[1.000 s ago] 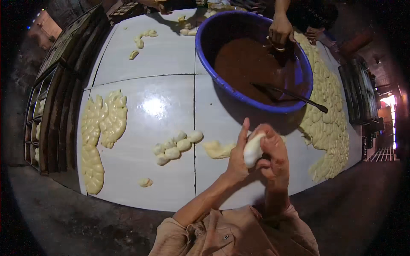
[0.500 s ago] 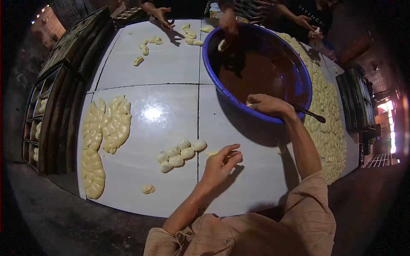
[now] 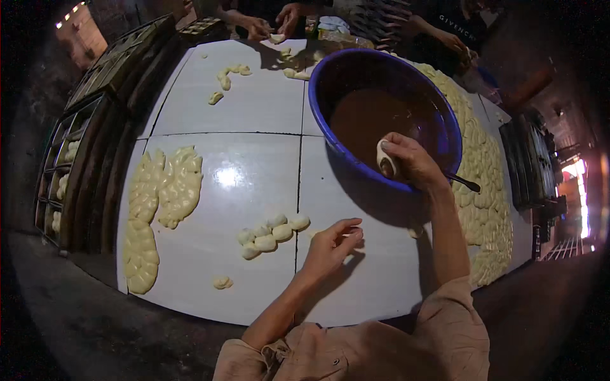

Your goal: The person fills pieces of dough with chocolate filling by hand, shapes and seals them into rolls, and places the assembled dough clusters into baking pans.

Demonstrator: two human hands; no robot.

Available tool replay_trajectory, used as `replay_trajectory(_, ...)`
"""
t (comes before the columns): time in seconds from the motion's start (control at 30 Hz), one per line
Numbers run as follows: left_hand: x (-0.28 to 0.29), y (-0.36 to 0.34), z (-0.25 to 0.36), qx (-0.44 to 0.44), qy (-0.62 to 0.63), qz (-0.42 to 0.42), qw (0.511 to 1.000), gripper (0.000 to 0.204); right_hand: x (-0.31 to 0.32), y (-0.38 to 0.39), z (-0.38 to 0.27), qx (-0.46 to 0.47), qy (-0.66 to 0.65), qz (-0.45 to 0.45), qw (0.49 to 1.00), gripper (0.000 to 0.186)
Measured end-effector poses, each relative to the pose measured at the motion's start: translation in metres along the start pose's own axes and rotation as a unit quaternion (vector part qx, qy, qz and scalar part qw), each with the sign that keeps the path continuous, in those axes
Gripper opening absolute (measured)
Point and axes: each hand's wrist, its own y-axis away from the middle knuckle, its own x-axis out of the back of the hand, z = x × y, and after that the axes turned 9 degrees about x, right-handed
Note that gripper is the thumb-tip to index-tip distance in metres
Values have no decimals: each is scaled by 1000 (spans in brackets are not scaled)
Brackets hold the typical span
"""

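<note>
Over the near part of a large blue basin [image 3: 346,152], my right hand [image 3: 410,159] grips a piece of pale dough [image 3: 383,151], with a dark brown patch showing at its lower end. The basin holds a brown paste or liquid [image 3: 365,114], and a dark handle [image 3: 462,182] sticks out over its right rim. My left hand [image 3: 332,246] hovers near the table top, fingers apart and nothing in them. Just left of it lies a cluster of smooth, pale dough balls [image 3: 265,242]. A single small dough lump [image 3: 222,282] sits nearer the table's front edge.
Flattened dough pieces [image 3: 143,209] cover the table's left side, and many more [image 3: 486,197] spread along the right. Stacked wooden trays [image 3: 76,171] stand at the left, others [image 3: 527,159] at the right. Across the table, a co-worker's hands [image 3: 273,25] work dough; another person's hand [image 3: 451,43] is farther right.
My right hand has turned and lifted off the near rim, bringing the dough into sight. A co-worker's hand has left the basin; across the table two hands now meet around dough.
</note>
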Motion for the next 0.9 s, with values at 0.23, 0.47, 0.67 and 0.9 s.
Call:
replay_trajectory(0.23, -16, -16, 36, 23, 189, -15, 982, 47, -65, 42, 14, 78, -216, 86, 969, 13)
replay_trajectory(0.47, 13, -9, 8, 10, 335, 41, 941, 39, -106, 74, 54, 73, -188, 57, 978, 25)
replay_trajectory(0.67, 28, -3, 1, -47, 193, 178, 964, 32, -152, 91, 75, 243, 305, 120, 913, 39)
replay_trajectory(0.9, 27, -2, 3, -100, 99, 198, 970, 39, -152, 83, 95, 194, 287, 159, 924, 17)
